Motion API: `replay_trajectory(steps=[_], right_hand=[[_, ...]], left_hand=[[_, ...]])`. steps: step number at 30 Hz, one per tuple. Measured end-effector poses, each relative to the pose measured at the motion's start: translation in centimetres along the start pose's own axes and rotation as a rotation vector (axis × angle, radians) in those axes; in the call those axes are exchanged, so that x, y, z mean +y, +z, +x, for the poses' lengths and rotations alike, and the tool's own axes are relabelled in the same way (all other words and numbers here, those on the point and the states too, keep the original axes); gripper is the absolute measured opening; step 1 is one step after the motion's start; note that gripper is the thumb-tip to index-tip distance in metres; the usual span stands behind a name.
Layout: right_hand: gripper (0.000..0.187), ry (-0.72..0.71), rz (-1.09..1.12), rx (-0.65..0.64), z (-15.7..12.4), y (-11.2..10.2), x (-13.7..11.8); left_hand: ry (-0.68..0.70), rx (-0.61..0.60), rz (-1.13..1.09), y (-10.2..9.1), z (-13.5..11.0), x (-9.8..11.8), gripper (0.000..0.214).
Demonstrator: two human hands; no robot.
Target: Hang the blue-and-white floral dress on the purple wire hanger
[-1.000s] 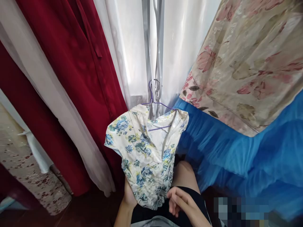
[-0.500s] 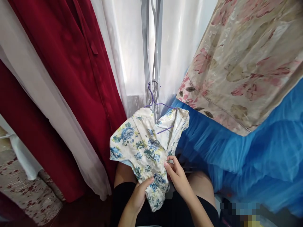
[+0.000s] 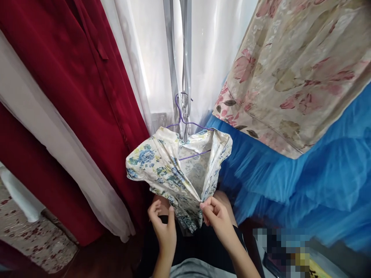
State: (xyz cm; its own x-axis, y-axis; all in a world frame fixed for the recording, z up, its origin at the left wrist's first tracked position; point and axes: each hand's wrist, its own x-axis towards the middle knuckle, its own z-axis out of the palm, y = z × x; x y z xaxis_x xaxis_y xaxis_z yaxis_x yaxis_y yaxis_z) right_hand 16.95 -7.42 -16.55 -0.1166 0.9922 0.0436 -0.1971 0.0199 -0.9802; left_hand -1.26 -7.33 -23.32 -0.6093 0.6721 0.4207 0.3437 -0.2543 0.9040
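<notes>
Shorts [image 3: 191,243], black, across your lap, nearest you. Your left hand [image 3: 164,226]: thumb and fingers apart, at the lower left side of the blouse [image 3: 171,173]; can't tell if it touches. Your right hand [image 3: 214,212]: thumb and fingers pinched on the blouse's front edge, at the bottom of the neckline. Blouse sits ahead of you, on a purple hanger [image 3: 180,120]. Red cloth [image 3: 95,135] hangs left; blue tulle [image 3: 290,185] right, below floral fabric [image 3: 278,88]. White curtain [image 3: 147,58] behind, grey straps [image 3: 169,58] in front of it.
</notes>
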Motion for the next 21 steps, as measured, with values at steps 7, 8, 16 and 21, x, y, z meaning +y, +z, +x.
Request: replay_trajectory(steps=[7,8,16,21], right_hand=[[0.047,0.082,0.031,-0.094,-0.9,2.0,-1.0],[0.047,0.084,0.028,-0.092,-1.0,2.0,-1.2],[0.043,0.063,0.074,0.124,0.7,2.3,-2.9],[0.038,-0.050,0.146,0.110,5.6,3.9,-7.2]], left_hand=[[0.092,-0.486,-0.120,2.4,-3.2,5.5,0.017],[0.092,-0.489,-0.125,2.5,-3.3,5.7,0.015],[0.093,-0.552,-0.103,1.5,-2.2,5.9,0.015],[0.089,-0.638,-0.057,1.6,-0.6,4.4,0.015]])
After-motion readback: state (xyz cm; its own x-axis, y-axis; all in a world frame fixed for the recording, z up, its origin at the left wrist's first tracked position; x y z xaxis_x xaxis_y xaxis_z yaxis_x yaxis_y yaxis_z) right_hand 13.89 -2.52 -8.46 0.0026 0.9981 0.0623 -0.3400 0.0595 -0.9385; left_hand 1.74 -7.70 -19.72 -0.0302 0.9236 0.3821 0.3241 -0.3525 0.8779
